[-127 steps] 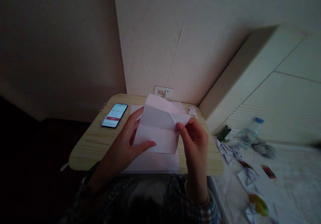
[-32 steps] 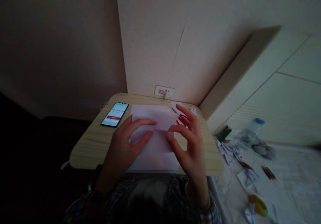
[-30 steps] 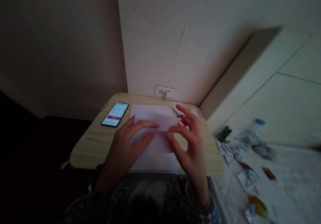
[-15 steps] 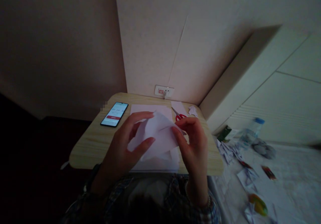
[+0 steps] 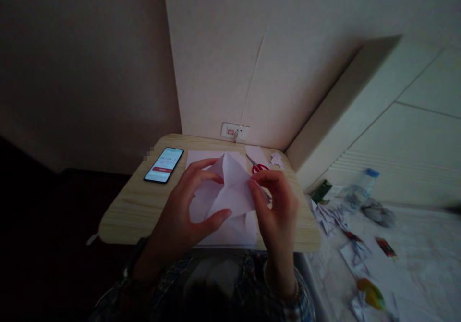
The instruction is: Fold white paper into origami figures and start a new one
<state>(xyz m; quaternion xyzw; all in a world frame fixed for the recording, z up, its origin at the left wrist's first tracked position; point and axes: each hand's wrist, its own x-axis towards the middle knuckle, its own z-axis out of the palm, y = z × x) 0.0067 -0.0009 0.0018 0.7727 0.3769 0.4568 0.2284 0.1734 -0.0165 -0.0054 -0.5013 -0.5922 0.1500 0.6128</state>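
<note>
A folded sheet of white paper (image 5: 234,190) is held up between both hands, a raised crease running down its middle. My left hand (image 5: 194,202) grips its left side, fingers behind and on the upper part, thumb along the lower edge. At the right corner my right hand (image 5: 275,197) pinches the paper between thumb and fingers. Underneath lie more white sheets (image 5: 230,238) on the small wooden table (image 5: 126,216). Red-handled scissors (image 5: 257,167) rest just beyond my right hand, partly hidden by it.
A phone (image 5: 163,165) with a lit screen lies on the table's left. A small folded paper piece (image 5: 276,159) sits at the back right. A wall socket (image 5: 235,131) is behind. On the bed at right are a plastic bottle (image 5: 365,185) and several folded papers (image 5: 326,218).
The fingers of my left hand have shifted further onto the paper, and its middle fold now stands up more sharply. My right hand keeps its pinch in nearly the same place.
</note>
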